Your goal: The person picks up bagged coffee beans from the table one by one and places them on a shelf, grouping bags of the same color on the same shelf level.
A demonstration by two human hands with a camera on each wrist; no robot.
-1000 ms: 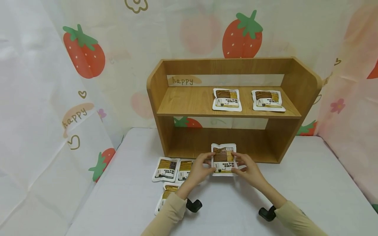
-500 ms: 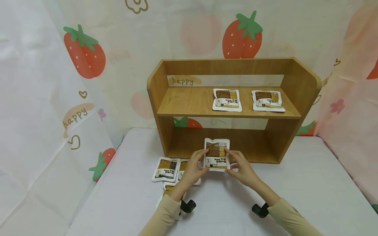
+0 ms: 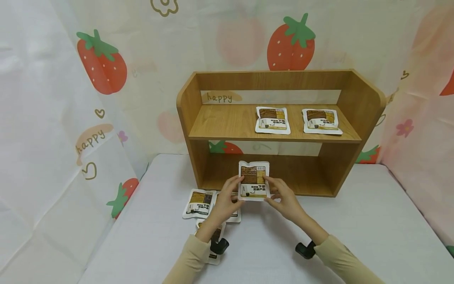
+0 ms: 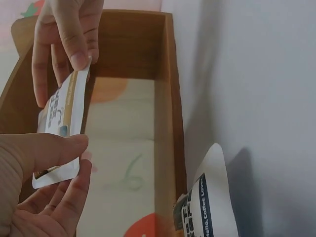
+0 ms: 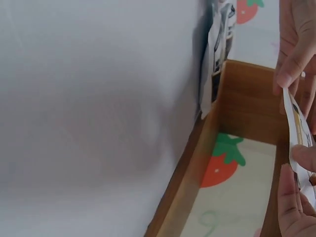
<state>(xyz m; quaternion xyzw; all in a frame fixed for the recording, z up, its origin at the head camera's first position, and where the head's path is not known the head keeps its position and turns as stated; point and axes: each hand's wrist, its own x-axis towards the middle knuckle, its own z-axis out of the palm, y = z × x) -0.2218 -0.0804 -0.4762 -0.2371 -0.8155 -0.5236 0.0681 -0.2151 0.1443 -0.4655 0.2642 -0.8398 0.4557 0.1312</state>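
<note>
A white packet (image 3: 254, 181) with a brown and yellow printed front is held up before the lower part of the shelf. My left hand (image 3: 224, 204) pinches its left edge between thumb and fingers. On the opposite edge, my right hand (image 3: 286, 200) pinches it the same way. Seen from the left wrist, the packet (image 4: 64, 118) spans between both hands, thumbs on its printed face. The right wrist view shows the packet (image 5: 295, 133) nearly edge-on. Below my left hand and forearm lie similar packets, partly covered: one packet (image 3: 200, 203) at the left shows fully.
A two-tier wooden shelf (image 3: 213, 122) stands at the back of the white table (image 3: 269, 252). On its upper board lie two packets, a middle packet (image 3: 272, 120) and a right packet (image 3: 322, 121). Strawberry-printed cloth (image 3: 227, 43) hangs behind and at the sides.
Both hands have carried the packet left and slightly up in the head view. The packets on the shelf and table have stayed where they were.
</note>
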